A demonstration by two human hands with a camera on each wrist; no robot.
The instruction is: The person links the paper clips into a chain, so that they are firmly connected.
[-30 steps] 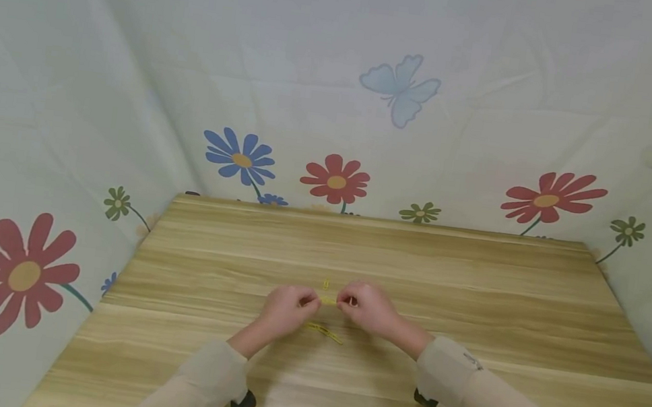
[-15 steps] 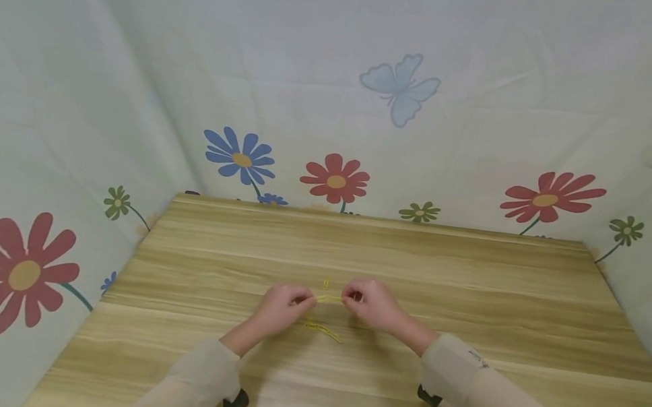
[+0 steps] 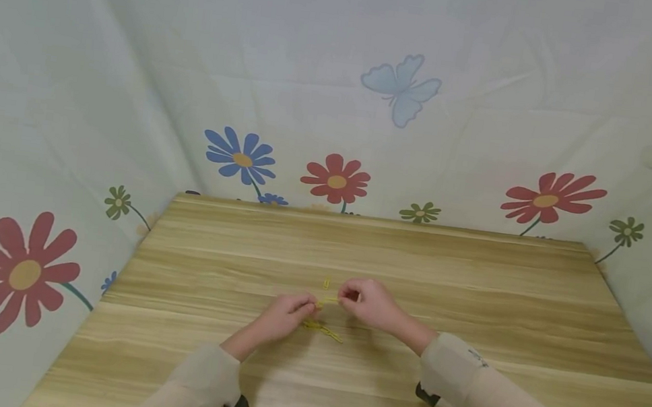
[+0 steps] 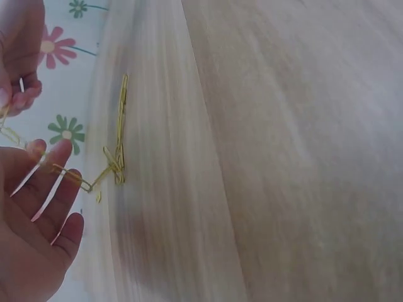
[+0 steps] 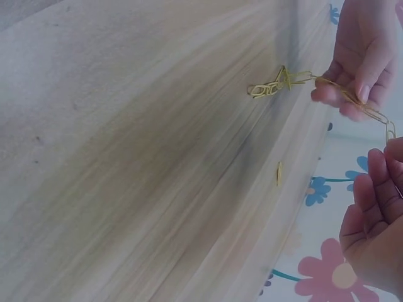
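We see the left hand (image 3: 283,315) and the right hand (image 3: 373,304) both pinching the chain (image 3: 323,329) above the wood-grain table (image 3: 452,266), its tail heaped there. A loose clip (image 3: 326,284) lies nearby. Pale cloth (image 3: 285,35) with printed flowers (image 3: 336,182) surrounds us.

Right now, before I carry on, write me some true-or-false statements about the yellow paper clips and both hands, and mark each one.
1. The left hand and right hand both hold the yellow paper clip chain. True.
2. The whole chain is up off the table. False: part of it lies on the table.
3. A loose clip lies on the table, apart from the chain. True.
4. That clip lies nearer the person than the chain's part on the table. False: it lies farther away.
5. Both sleeves are dark blue. False: they are beige.
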